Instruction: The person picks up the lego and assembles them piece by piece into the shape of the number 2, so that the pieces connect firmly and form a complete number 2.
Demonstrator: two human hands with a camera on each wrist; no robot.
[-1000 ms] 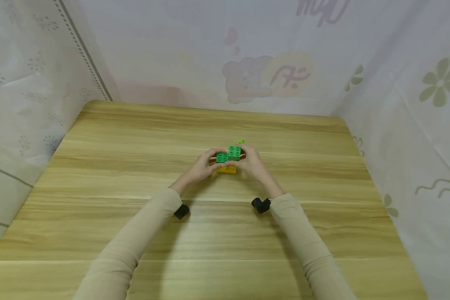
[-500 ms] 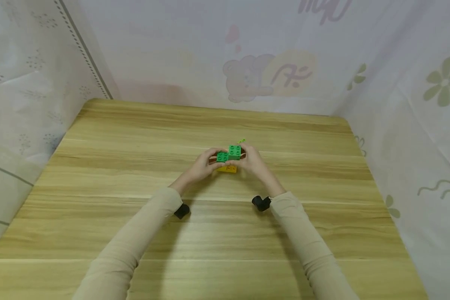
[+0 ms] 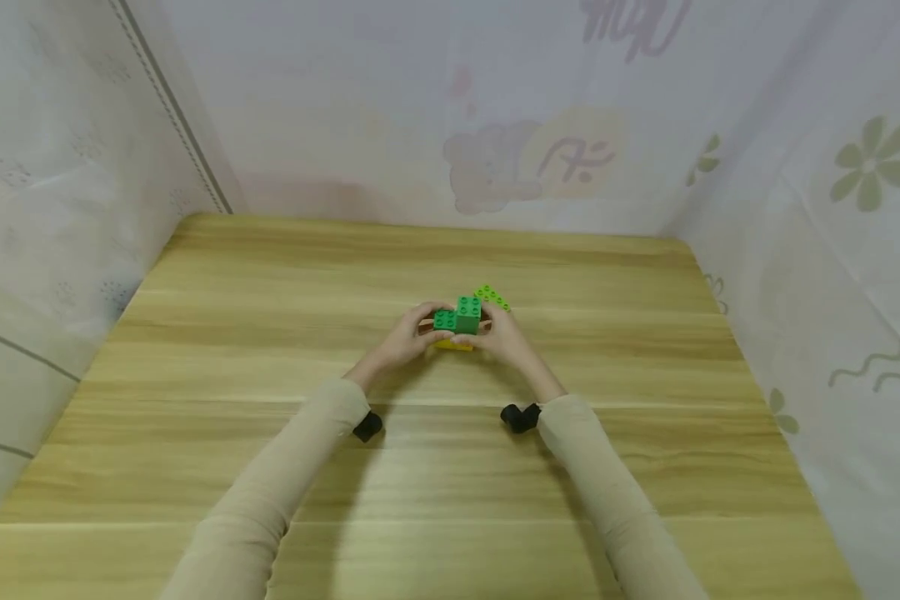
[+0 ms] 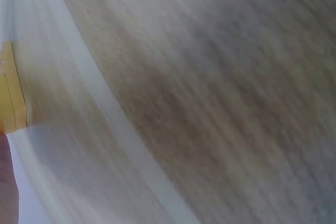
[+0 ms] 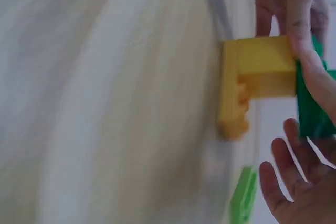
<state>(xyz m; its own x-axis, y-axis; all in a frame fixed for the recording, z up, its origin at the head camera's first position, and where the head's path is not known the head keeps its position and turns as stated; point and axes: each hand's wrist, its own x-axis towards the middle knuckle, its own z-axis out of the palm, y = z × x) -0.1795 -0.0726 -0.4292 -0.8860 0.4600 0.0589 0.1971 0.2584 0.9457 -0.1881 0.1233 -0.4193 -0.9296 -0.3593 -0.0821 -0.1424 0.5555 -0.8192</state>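
Head, left hand (image 3: 405,340): pinching low green brick (image 3: 445,320), left end of green pair.
Head, right hand (image 3: 506,340): gripping tall green brick (image 3: 468,315), right end.
Green pair axis: left-right, between both hands; each hand nearest its own end.
Yellow bricks (image 3: 456,344): below green pair, partly hidden.
Light green plate (image 3: 492,296): on table (image 3: 435,492), just beyond right hand.
Left wrist, finger (image 4: 7,182): by yellow bricks; whose, can't tell.
Right wrist, yellow bricks: stepped, green on top, some right-hand fingers spread.
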